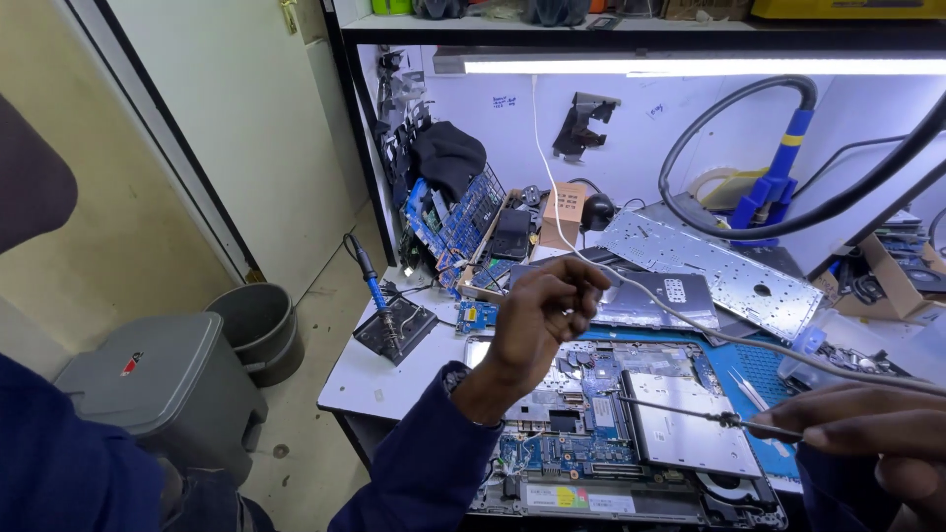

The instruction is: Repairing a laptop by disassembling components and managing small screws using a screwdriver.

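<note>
Nearest me lay the opened laptop point(631, 443), its bottom cover off, flat on the worktop point(379, 379) with a blue mat point(744, 369) under its far edge. I took the laptop as my landmark. It showed a blue-green board, a dark chip area and a plain silver plate on its right half. I judged it stiff but fragile: exposed parts, thin ribbon leads, so any hold belonged on the outer frame, never on the board.

Over the laptop's right side my right hand point(872, 433) had its fingers closed around a thin screwdriver point(690, 412), the shaft pointing left, its tip above the silver plate. The tool looked light, rigid and slippery at the metal; the handle was the place to grip it.

Above the laptop's left half my left hand point(542, 310) was raised off the board, fingers point(572, 286) pinched together. What sat between them, if anything, was too small for me to tell.

A white cable point(680, 313) ran slack across just beyond that hand.

Left of the laptop a soldering iron point(374, 291) leaned in its stand. Behind the laptop lay a perforated keyboard plate point(714, 271), and further back a heap of circuit boards point(458, 222). On the floor, well left of the laptop, stood a grey bin point(163, 384).
</note>
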